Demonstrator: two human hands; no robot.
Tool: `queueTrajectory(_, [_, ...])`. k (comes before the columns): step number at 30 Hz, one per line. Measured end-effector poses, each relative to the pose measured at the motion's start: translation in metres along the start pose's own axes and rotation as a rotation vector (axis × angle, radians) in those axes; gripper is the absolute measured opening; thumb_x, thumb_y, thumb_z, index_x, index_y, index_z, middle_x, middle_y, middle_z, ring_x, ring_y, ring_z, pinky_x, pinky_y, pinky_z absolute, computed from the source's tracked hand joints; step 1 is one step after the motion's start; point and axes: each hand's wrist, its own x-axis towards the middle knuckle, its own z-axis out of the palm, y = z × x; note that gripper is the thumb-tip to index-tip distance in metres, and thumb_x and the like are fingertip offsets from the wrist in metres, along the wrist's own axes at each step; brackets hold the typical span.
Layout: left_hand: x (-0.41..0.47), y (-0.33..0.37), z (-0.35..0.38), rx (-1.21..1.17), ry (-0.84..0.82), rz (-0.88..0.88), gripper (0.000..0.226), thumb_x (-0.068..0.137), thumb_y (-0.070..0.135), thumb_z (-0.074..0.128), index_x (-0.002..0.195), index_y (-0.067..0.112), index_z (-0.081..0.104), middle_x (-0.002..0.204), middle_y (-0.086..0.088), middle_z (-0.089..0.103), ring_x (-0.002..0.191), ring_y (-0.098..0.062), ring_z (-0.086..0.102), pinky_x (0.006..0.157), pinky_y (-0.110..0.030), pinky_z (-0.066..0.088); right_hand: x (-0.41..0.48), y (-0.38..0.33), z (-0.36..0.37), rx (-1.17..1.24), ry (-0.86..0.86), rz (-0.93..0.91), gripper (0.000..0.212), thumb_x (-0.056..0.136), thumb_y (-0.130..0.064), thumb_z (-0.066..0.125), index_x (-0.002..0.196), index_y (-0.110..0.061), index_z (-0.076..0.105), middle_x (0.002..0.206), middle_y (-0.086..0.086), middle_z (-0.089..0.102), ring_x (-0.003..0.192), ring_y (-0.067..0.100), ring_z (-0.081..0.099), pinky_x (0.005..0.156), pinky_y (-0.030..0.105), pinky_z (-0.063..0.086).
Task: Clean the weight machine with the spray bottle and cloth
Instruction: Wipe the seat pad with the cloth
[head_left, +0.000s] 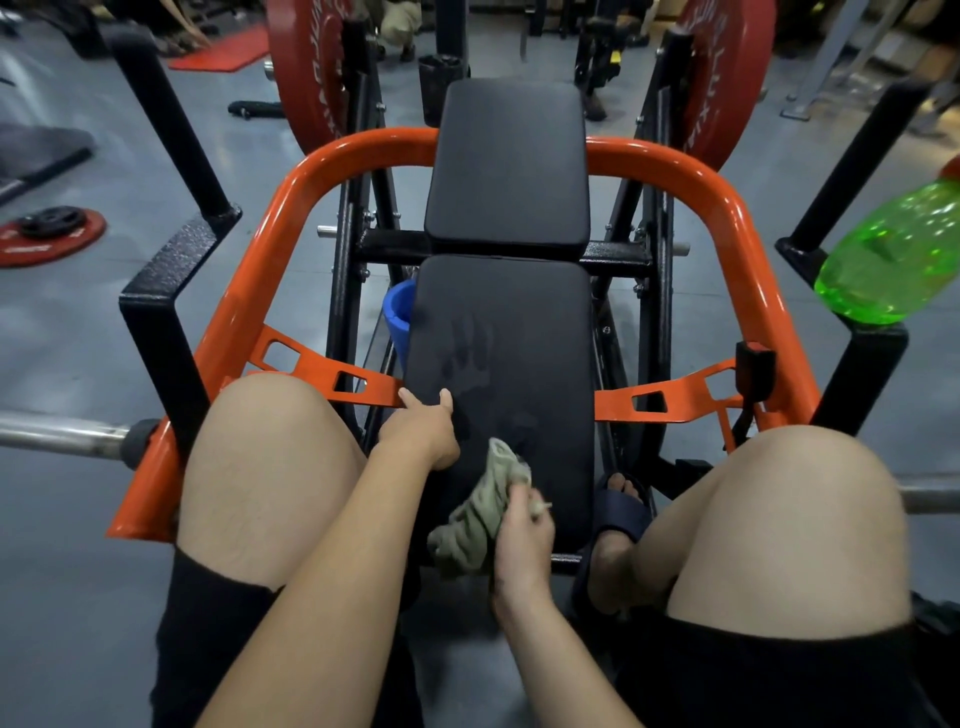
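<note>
We are seated at the weight machine, a heavy, rigid thing of orange tube and black steel that will not shift under wiping. Its long seat pad lies between our knees, firm and smooth, with handprint smudges showing dull on the vinyl. The spray bottle, green and see-through, rests tilted on the black bracket at our right, well apart from both hands. It looks light and rather slick, and we would take it round the body, since its head is cut off at the edge of view. The cloth is soft and limp, bunched on the near end of the pad. Our right hand has it clutched in curled fingers. Our left hand clasps the pad's left edge, thumb on top.
</note>
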Motion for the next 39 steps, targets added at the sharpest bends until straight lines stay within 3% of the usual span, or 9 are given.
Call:
queueTrajectory(5, [-0.008, 0.02, 0.007, -0.419, -0.009, 0.023, 0.087, 0.098, 0.073, 0.03, 0.164, 0.026, -0.002, 0.166, -0.013, -0.024, 0.153, -0.045, -0.01, 0.121, -0.059, 0.008, 0.011, -0.048, -0.002, 0.182, -0.181, -0.236, 0.012, 0.106, -0.014, 0.048, 0.109, -0.013, 0.06, 0.098, 0.008, 0.071, 0.09, 0.016, 0.07, 0.085, 0.036, 0.056])
queueTrajectory(9, [-0.021, 0.033, -0.007, -1.325, -0.366, 0.142, 0.082, 0.084, 0.09, 0.036, 0.138, 0.031, 0.051, 0.15, -0.016, 0.052, 0.129, -0.031, 0.058, 0.103, -0.046, 0.05, 0.019, -0.073, -0.005, 0.173, -0.226, -0.309, 0.013, 0.108, -0.019, 0.046, 0.109, -0.013, 0.057, 0.104, 0.012, 0.07, 0.099, 0.025, 0.068, 0.091, 0.041, 0.056])
queueTrajectory(12, [-0.03, 0.033, -0.009, -1.49, -0.566, 0.259, 0.076, 0.087, 0.081, 0.05, 0.145, 0.032, 0.052, 0.139, -0.007, 0.064, 0.118, -0.024, 0.067, 0.1, -0.043, 0.054, 0.022, -0.079, 0.001, 0.0, -0.211, -0.463, 0.014, 0.105, -0.029, 0.054, 0.109, -0.017, 0.059, 0.097, 0.001, 0.073, 0.092, 0.015, 0.07, 0.081, 0.034, 0.058])
queueTrajectory(15, [-0.027, 0.028, -0.014, -1.51, -0.268, 0.281, 0.032, 0.102, 0.036, 0.059, 0.128, 0.019, 0.069, 0.122, -0.007, 0.073, 0.107, -0.02, 0.07, 0.096, -0.038, 0.055, 0.042, -0.088, 0.008, -0.408, -0.164, -0.667, 0.025, 0.098, -0.054, 0.057, 0.103, -0.031, 0.065, 0.106, -0.005, 0.07, 0.103, 0.015, 0.066, 0.093, 0.041, 0.055])
queueTrajectory(20, [-0.002, 0.004, -0.026, -1.901, 0.509, 0.011, 0.027, 0.098, -0.002, 0.056, 0.119, 0.014, 0.063, 0.113, -0.012, 0.07, 0.1, -0.024, 0.07, 0.086, -0.035, 0.059, 0.073, -0.105, 0.013, -1.087, -0.282, -0.712, 0.05, 0.096, -0.057, 0.057, 0.138, -0.029, 0.053, 0.144, 0.0, 0.046, 0.136, 0.025, 0.039, 0.114, 0.043, 0.034])
queueTrajectory(23, [0.004, -0.006, -0.026, -1.821, 0.881, -0.178, 0.035, 0.096, -0.002, 0.051, 0.117, 0.024, 0.06, 0.115, 0.0, 0.066, 0.101, -0.015, 0.066, 0.083, -0.024, 0.053, 0.084, -0.103, 0.008, -1.444, -0.261, -0.632, 0.08, 0.096, -0.062, 0.053, 0.16, -0.024, 0.021, 0.168, 0.006, 0.01, 0.154, 0.031, 0.008, 0.124, 0.048, 0.015])
queueTrajectory(27, [0.029, -0.009, -0.029, -1.503, 1.058, -0.262, 0.031, 0.1, 0.003, 0.05, 0.126, 0.017, 0.059, 0.133, -0.003, 0.055, 0.118, -0.02, 0.058, 0.095, -0.026, 0.043, 0.102, -0.062, -0.003, -1.718, -0.245, -0.631, 0.116, 0.087, -0.082, 0.043, 0.157, -0.02, -0.027, 0.159, 0.008, -0.042, 0.148, 0.036, -0.034, 0.121, 0.056, -0.013])
queueTrajectory(34, [0.087, 0.0, -0.042, -0.622, 0.691, -0.031, 0.059, 0.104, 0.047, 0.038, 0.155, 0.018, 0.034, 0.153, -0.016, 0.038, 0.137, -0.04, 0.039, 0.112, -0.046, 0.032, 0.117, -0.038, -0.009, -1.718, -0.166, -0.796, 0.118, 0.083, -0.092, 0.024, 0.153, -0.016, -0.033, 0.152, 0.008, -0.052, 0.139, 0.034, -0.048, 0.108, 0.053, -0.034])
queueTrajectory(39, [0.124, -0.011, -0.072, -0.55, 0.701, -0.011, 0.043, 0.107, 0.02, 0.036, 0.144, -0.002, 0.031, 0.148, -0.028, 0.036, 0.133, -0.046, 0.041, 0.108, -0.049, 0.035, 0.119, -0.039, -0.01, -1.702, -0.173, -0.785, 0.128, 0.074, -0.1, 0.023, 0.149, -0.017, -0.039, 0.15, 0.008, -0.054, 0.137, 0.032, -0.051, 0.105, 0.051, -0.04])
